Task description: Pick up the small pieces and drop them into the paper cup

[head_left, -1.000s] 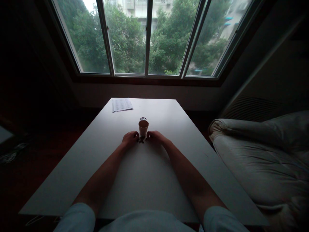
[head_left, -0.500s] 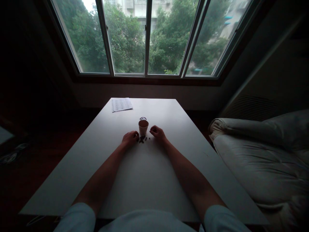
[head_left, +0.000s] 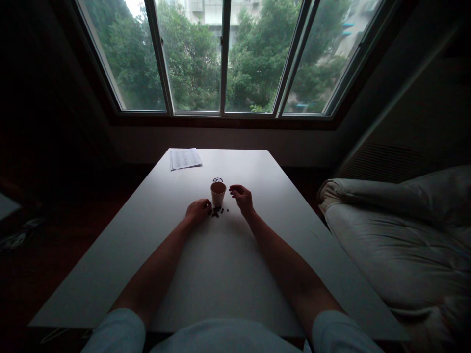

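A paper cup stands upright near the middle of the white table. Several small dark pieces lie scattered just in front of it. My left hand rests on the table left of the cup, its curled fingertips beside the dark pieces; whether they hold one is hidden. To the right of the cup, my right hand is raised a little, fingers bent toward the rim. Its fingertips are too small and dark to tell if something is between them. Behind the cup lies a thin dark looped object.
The white table reaches toward a wide window. Printed sheets of paper lie at its far left corner. A pale padded sofa or mattress stands along the right side. Cables are on the dark floor at the left.
My right hand has risen slightly and moved toward the level of the cup's rim, its fingers more extended. My left hand and the cup have stayed in place.
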`<action>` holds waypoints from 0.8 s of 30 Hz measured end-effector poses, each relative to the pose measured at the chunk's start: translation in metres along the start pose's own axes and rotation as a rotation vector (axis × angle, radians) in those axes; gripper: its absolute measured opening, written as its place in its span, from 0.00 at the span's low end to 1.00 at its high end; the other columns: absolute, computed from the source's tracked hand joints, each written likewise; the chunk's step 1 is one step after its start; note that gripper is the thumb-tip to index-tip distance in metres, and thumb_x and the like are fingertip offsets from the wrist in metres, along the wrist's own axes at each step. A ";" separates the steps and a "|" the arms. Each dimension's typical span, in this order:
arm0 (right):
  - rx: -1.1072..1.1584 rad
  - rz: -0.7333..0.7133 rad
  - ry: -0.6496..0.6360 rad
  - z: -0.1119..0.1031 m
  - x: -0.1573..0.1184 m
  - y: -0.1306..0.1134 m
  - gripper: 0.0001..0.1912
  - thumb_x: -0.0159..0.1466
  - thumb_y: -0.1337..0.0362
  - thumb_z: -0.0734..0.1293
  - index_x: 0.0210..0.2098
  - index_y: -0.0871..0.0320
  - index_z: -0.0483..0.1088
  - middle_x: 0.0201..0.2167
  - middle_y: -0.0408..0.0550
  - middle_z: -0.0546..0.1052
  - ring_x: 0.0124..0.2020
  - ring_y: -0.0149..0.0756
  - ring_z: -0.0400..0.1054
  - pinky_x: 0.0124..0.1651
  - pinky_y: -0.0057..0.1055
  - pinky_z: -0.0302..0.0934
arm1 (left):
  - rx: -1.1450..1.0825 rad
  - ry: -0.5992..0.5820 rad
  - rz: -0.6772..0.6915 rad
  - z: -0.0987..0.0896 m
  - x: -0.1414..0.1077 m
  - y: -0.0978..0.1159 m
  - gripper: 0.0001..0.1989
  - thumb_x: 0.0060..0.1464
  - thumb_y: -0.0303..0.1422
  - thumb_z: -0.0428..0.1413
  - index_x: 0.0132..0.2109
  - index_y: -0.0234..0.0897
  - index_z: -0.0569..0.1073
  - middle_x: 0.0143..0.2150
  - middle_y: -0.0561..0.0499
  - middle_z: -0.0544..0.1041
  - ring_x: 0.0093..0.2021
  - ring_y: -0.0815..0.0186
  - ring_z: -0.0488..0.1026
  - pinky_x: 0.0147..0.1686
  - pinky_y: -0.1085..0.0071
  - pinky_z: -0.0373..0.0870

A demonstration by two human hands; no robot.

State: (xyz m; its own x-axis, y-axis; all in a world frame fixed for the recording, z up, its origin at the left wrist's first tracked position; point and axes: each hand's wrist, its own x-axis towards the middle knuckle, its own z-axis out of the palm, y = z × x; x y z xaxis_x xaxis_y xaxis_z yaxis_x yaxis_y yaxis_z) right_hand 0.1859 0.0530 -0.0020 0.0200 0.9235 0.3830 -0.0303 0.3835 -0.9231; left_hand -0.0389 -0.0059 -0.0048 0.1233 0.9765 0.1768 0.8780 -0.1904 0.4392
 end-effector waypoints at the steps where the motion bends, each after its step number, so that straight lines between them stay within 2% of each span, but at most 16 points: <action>1: -0.004 -0.005 0.022 0.002 0.000 -0.003 0.15 0.56 0.61 0.64 0.40 0.59 0.75 0.35 0.50 0.80 0.33 0.35 0.72 0.34 0.31 0.66 | -0.001 0.001 0.002 0.000 0.000 0.000 0.10 0.59 0.38 0.53 0.43 0.45 0.78 0.41 0.50 0.79 0.37 0.65 0.73 0.34 0.71 0.60; 7: -0.029 -0.069 0.067 0.014 0.002 -0.022 0.15 0.57 0.60 0.64 0.40 0.59 0.76 0.35 0.48 0.80 0.33 0.35 0.72 0.34 0.31 0.66 | 0.012 -0.011 -0.020 0.000 -0.001 0.003 0.10 0.58 0.38 0.54 0.43 0.44 0.78 0.41 0.50 0.79 0.37 0.65 0.72 0.35 0.71 0.61; 11: -0.065 -0.071 0.053 0.023 0.000 -0.032 0.14 0.56 0.60 0.65 0.38 0.58 0.77 0.35 0.48 0.80 0.34 0.36 0.72 0.35 0.32 0.67 | 0.019 -0.003 0.009 0.000 -0.001 0.004 0.09 0.58 0.38 0.54 0.42 0.44 0.78 0.40 0.51 0.79 0.38 0.65 0.72 0.35 0.71 0.60; 14: -0.050 -0.049 0.022 0.027 -0.003 -0.037 0.14 0.56 0.60 0.64 0.39 0.58 0.76 0.35 0.47 0.80 0.32 0.35 0.72 0.32 0.30 0.67 | 0.018 0.004 0.018 0.000 -0.001 0.005 0.09 0.58 0.38 0.54 0.42 0.45 0.78 0.40 0.51 0.79 0.38 0.64 0.72 0.35 0.71 0.60; 19: -0.076 -0.014 0.002 0.026 -0.004 -0.038 0.15 0.58 0.59 0.64 0.40 0.59 0.76 0.29 0.46 0.79 0.25 0.33 0.70 0.25 0.27 0.62 | 0.008 0.000 0.001 -0.001 -0.002 0.008 0.10 0.59 0.37 0.53 0.43 0.45 0.78 0.40 0.50 0.79 0.37 0.65 0.72 0.35 0.71 0.61; 24: -0.131 -0.010 -0.027 0.025 -0.002 -0.033 0.16 0.59 0.58 0.64 0.43 0.57 0.75 0.33 0.47 0.80 0.25 0.32 0.71 0.26 0.27 0.64 | 0.010 -0.006 -0.019 -0.002 -0.002 0.010 0.10 0.59 0.38 0.54 0.43 0.45 0.79 0.40 0.50 0.79 0.37 0.64 0.72 0.36 0.71 0.61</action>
State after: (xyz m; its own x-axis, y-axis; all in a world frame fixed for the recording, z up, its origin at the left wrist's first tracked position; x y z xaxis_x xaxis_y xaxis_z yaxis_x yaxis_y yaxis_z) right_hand 0.1616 0.0383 0.0287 -0.0074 0.9203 0.3910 0.1004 0.3897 -0.9154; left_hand -0.0309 -0.0105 0.0011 0.1092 0.9805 0.1633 0.8847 -0.1708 0.4338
